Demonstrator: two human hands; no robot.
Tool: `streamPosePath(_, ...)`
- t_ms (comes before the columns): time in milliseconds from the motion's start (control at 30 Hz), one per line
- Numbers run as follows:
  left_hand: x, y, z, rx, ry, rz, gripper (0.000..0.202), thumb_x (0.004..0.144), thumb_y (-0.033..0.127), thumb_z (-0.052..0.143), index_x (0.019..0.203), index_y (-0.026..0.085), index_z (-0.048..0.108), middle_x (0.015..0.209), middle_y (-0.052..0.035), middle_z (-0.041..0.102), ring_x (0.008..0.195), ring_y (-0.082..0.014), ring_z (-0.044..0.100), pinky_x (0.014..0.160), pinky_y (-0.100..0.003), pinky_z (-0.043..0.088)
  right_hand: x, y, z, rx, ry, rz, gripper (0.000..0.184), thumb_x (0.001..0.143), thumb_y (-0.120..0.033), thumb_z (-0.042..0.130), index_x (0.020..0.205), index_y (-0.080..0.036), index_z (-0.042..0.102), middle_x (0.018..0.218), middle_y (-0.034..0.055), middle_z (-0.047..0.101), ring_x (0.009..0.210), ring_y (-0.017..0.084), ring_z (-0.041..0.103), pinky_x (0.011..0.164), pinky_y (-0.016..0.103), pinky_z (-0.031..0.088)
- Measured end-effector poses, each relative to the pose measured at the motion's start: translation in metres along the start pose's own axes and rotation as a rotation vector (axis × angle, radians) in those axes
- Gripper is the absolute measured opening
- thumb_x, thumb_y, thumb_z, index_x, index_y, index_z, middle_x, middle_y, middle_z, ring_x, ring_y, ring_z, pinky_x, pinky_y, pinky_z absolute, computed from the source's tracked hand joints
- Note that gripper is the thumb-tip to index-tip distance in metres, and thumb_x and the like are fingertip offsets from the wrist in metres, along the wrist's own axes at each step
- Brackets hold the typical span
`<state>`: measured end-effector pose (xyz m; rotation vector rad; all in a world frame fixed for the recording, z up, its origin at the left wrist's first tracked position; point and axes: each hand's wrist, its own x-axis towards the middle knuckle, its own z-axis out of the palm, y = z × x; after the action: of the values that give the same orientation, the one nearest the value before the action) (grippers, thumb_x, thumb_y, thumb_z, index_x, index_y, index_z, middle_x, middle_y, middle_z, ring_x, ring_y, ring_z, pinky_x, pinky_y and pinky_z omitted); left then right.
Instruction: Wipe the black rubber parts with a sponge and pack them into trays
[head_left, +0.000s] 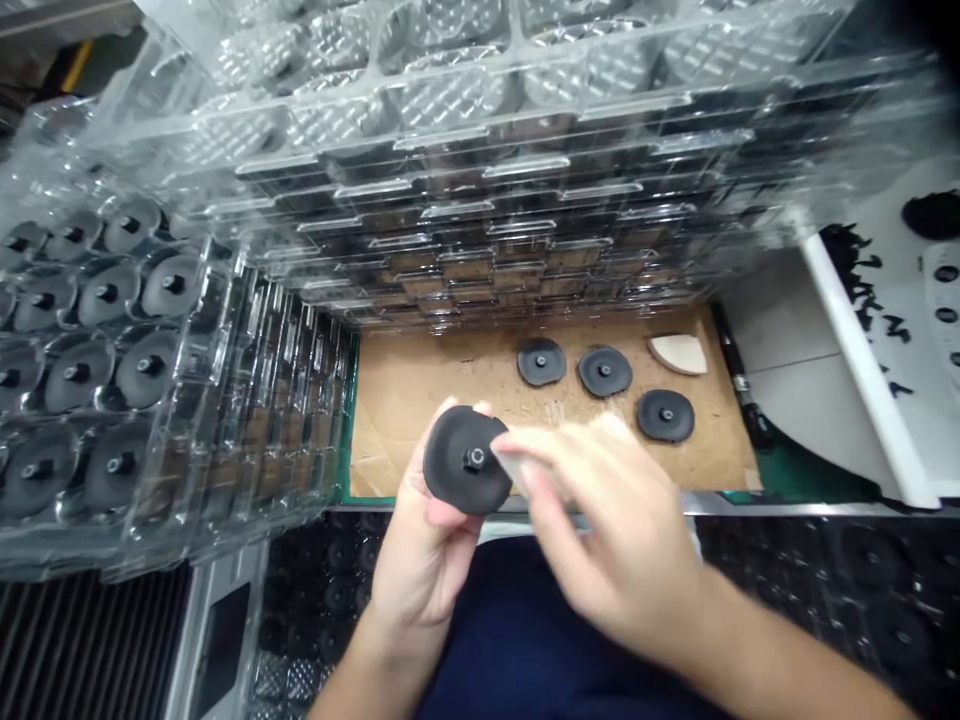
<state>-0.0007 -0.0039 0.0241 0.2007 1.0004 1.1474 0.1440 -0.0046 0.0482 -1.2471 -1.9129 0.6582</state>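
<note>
My left hand [431, 555] holds up a black plastic disc [457, 470] with a short hollow post at its centre, gripping it from below and by the rim. My right hand [615, 520] is closed in a pinch on a small pale flat piece [516, 466], whose kind I cannot make out; its end lies against or very close to the disc's right edge. Beyond my hands, three similar discs lie post up on the cardboard: one disc [541, 362], a second disc [604, 371] and a third disc [666, 415].
Brown cardboard [420, 385] covers the bench. A cream wedge-shaped piece [679, 353] and a dark pen-like tool [739, 385] lie at right. Clear plastic trays [480, 200] are stacked behind; another tray stack [165, 400], filled with discs, stands left. A white bin edge [862, 360] rises at right.
</note>
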Motion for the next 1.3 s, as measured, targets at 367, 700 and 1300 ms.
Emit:
streamPosePath(367,0.002,-0.003,0.0,-0.024,0.093,0.15,0.053,0.067,0.032,0.076,0.118,0.034,0.061,0.127,-0.001,0.062,0.116,-0.0238,0.058,0.098,-0.03,0.048,0.001,0.066,0.027,0.057,-0.085,0.254,0.021,0.09,-0.02,0.047,0.096,-0.022,0.067,0.091,0.0019,0.07,0.084,0.015,0.063,0.071,0.027,0.049)
streamPosePath(700,0.012,-0.01,-0.003,-0.153,0.161,0.226,0.027,0.074,0.021,0.071,0.1,0.028,0.07,0.128,-0.0003,0.062,0.121,-0.0233,0.054,0.105,-0.037,0.043,-0.063,0.102,0.093,-0.261,0.041,0.303,0.041,0.084,-0.038,0.059,0.118,-0.016,0.055,0.117,0.0162,0.058,0.113,0.032,0.046,0.093,0.049,0.036)
streamPosePath(1300,0.01,-0.01,-0.006,-0.139,0.082,0.219,0.053,0.061,0.028,0.081,0.112,0.032,0.065,0.126,-0.0019,0.062,0.113,-0.0229,0.059,0.09,-0.027,0.053,-0.014,0.059,0.041,-0.012,0.132,0.099,0.023,0.09,-0.023,0.052,0.109,-0.024,0.066,0.113,0.0075,0.061,0.105,0.018,0.057,0.089,0.036,0.049)
